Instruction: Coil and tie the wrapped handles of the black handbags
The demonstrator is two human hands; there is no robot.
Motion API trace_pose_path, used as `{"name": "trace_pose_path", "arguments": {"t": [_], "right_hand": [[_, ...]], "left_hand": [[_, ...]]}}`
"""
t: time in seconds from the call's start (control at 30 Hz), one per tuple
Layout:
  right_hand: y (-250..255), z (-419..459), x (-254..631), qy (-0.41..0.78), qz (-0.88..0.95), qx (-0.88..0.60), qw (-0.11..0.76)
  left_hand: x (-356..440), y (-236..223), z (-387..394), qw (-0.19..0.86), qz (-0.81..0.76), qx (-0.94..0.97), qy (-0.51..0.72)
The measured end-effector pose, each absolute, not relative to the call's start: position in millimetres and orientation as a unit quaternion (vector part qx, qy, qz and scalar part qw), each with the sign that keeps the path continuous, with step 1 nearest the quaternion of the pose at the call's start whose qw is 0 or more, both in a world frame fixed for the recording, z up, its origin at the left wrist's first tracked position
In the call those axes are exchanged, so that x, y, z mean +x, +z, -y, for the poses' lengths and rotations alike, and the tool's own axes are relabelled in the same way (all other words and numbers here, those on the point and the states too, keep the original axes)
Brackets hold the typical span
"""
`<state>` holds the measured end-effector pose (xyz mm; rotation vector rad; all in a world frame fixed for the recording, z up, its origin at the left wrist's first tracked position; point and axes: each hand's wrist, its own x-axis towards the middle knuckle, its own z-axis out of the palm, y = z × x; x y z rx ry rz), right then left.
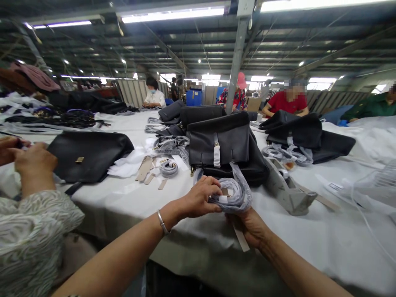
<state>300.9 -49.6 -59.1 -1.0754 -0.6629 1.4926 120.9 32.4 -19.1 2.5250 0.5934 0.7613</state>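
Together, left hand (198,198) and right hand (250,227) grip a wrapped strap coil (230,196) above a white-sheeted factory table (123,202).

Black handbag (218,140) blocks the hands (198,198) ahead

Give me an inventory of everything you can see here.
table: one, white cloth cover, running ahead from the hands
handbags: at least five, black, along the table
wrapped straps: at least three, grey, among the handbags
leather strips: several, tan, beside a wrapped strap
tissue: one pile, white, beside the left-hand handbag
metal stand: one, grey, right of the central handbags
co-workers: five, mixed clothing, beside and beyond the table
held strap: one, grey, between both hands
left hand: one, on the held strap
right hand: one, under the held strap
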Motion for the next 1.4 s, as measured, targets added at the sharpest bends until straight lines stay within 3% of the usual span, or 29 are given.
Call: {"name": "trace_pose_path", "arguments": {"t": [0.23, 0.33, 0.5, 0.77, 0.83, 0.9, 0.97, 1.03, 1.17, 1.23, 1.4], "right_hand": [[-57.1, 36.0, 289.5, 0.651, 0.313, -0.435, 0.538], [-57.8, 33.5, 291.7, 0.652, 0.311, -0.47, 0.507], [-58.5, 33.7, 301.4, 0.654, 0.292, -0.508, 0.477], [-45.8, 57.0, 294.2, 0.663, 0.229, -0.501, 0.507], [-39.5, 76.2, 304.5, 0.66, 0.249, -0.529, 0.472], [-32.9, 97.3, 324.3, 0.643, 0.292, -0.602, 0.372], [-25.8, 113.1, 347.3, 0.556, 0.383, -0.686, 0.271], [-19.9, 117.2, 364.1, 0.406, 0.496, -0.733, 0.227], [-24.0, 89.6, 361.7, 0.146, 0.685, -0.652, 0.29], [-33.7, 67.9, 350.0, 0.082, 0.75, -0.592, 0.284], [-50.2, 33.0, 338.8, 0.009, 0.808, -0.568, 0.158]], "left_hand": [[122.6, -42.7, -37.8, 0.446, -0.251, 0.806, 0.297], [121.2, -52.3, -42.9, 0.491, -0.254, 0.783, 0.284], [124.9, -54.0, -45.8, 0.438, -0.237, 0.821, 0.279], [137.5, -54.9, -33.2, 0.295, -0.267, 0.878, 0.265], [140.0, -55.8, -26.7, 0.236, -0.26, 0.903, 0.246], [142.6, -57.6, -19.9, 0.155, -0.248, 0.932, 0.215], [144.9, -61.0, -15.3, 0.095, -0.241, 0.946, 0.193], [146.2, -65.7, -14.3, 0.075, -0.241, 0.949, 0.191], [145.6, -73.1, -17.2, 0.075, -0.238, 0.948, 0.195], [144.9, -73.9, -17.7, 0.07, -0.235, 0.949, 0.196], [145.7, -75.8, -18.4, 0.067, -0.252, 0.943, 0.208]]}}
